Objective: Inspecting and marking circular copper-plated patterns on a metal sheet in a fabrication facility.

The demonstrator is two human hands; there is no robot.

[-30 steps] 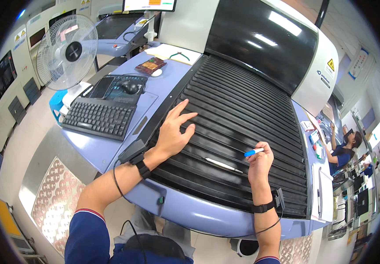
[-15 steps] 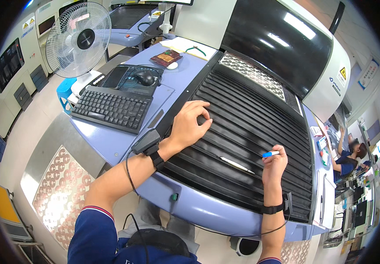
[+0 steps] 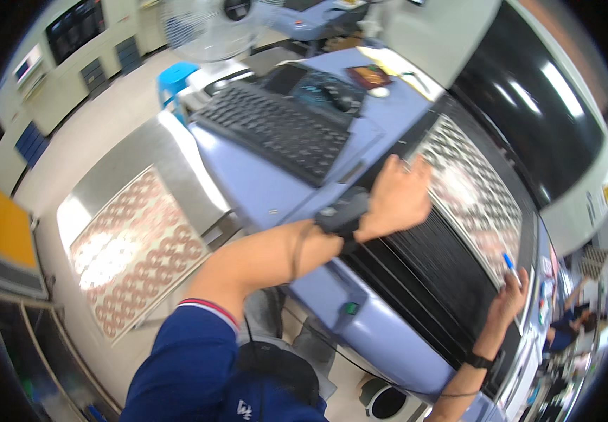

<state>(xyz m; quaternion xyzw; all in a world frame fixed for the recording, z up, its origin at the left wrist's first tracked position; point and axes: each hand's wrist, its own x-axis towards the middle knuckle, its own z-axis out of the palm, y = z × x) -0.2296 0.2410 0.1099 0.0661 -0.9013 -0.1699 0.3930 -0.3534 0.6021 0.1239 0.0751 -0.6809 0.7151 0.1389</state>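
Observation:
My left hand (image 3: 397, 198) rests with fingers bent on the edge of a black ribbed roller shutter (image 3: 439, 276) that covers a large machine bed. Beyond the hand, a patterned sheet of circles (image 3: 474, 188) shows where the shutter has slid back. A dark band with a small device sits on my left wrist (image 3: 342, 213). My right hand (image 3: 509, 294) is at the right side of the shutter, pinching a small blue pen-like object (image 3: 510, 264). A black band circles my right wrist.
A black keyboard (image 3: 276, 129) and a mouse on a dark pad (image 3: 328, 91) lie on the pale blue console left of the shutter. A white fan (image 3: 209, 24) and a blue stool (image 3: 174, 79) stand behind. A metal floor plate (image 3: 131, 239) lies below. Another person (image 3: 571, 327) is at far right.
The view has swung down and left. The shutter has slid toward me under my left hand, uncovering the patterned sheet. My right hand still holds the blue object.

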